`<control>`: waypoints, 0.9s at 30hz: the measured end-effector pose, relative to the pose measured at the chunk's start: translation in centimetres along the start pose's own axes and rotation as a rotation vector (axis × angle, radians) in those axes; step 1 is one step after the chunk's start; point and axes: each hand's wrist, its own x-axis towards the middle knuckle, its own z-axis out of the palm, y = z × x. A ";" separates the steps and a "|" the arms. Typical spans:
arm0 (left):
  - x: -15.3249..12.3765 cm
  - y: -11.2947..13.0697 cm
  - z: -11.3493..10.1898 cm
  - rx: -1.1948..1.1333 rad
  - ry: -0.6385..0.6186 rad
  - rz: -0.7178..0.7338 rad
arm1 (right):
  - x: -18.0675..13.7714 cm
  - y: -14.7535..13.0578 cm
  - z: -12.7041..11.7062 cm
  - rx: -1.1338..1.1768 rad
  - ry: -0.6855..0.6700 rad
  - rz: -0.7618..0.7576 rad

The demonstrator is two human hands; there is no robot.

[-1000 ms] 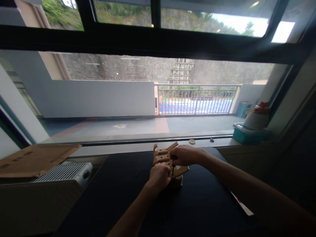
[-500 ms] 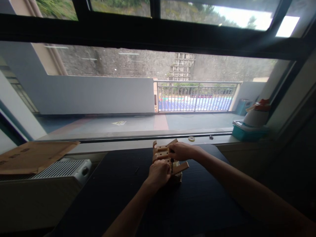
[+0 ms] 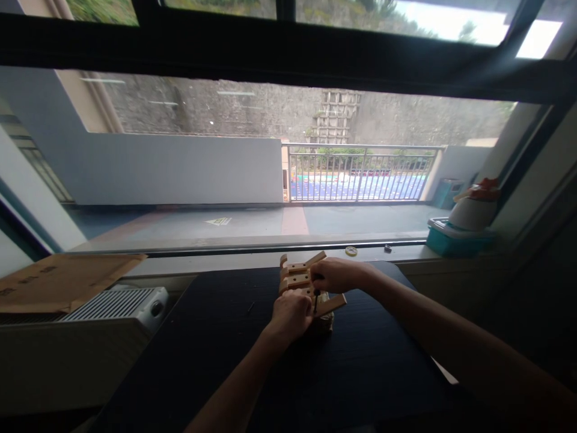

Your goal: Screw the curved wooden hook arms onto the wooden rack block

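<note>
A small wooden assembly (image 3: pixel 298 274) of pale slotted blocks with holes stands on the dark table (image 3: pixel 216 361) near its far edge. My left hand (image 3: pixel 292 314) is closed around the near side of the assembly, holding it down. My right hand (image 3: pixel 339 275) is closed just above it, pinching a thin dark tool (image 3: pixel 316 299) that points down into the wood. One wooden arm (image 3: pixel 333 305) sticks out to the right below my right hand. The front of the assembly is hidden behind my left hand.
A small dark screw or pin (image 3: pixel 249 308) lies on the table left of the assembly. On the window sill sit a yellow tape roll (image 3: pixel 351 251), a small dark part (image 3: pixel 387 247) and a teal box (image 3: pixel 455 237) with a white object on it. Cardboard (image 3: pixel 58 278) lies over a white radiator (image 3: pixel 112 304) at left.
Both hands stay on the wooden assembly with only slight shifts. The camera has tilted a little, so the scene sits slightly higher in the picture.
</note>
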 end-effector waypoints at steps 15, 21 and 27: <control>-0.1 0.0 0.0 -0.008 0.021 0.005 | -0.8 -0.9 0.1 -0.042 0.029 -0.012; -0.1 0.0 0.0 -0.013 0.025 0.008 | -0.4 0.1 1.2 -0.015 0.076 0.008; 0.0 -0.1 0.2 -0.022 0.030 -0.001 | -0.8 0.2 0.1 -0.024 0.064 -0.037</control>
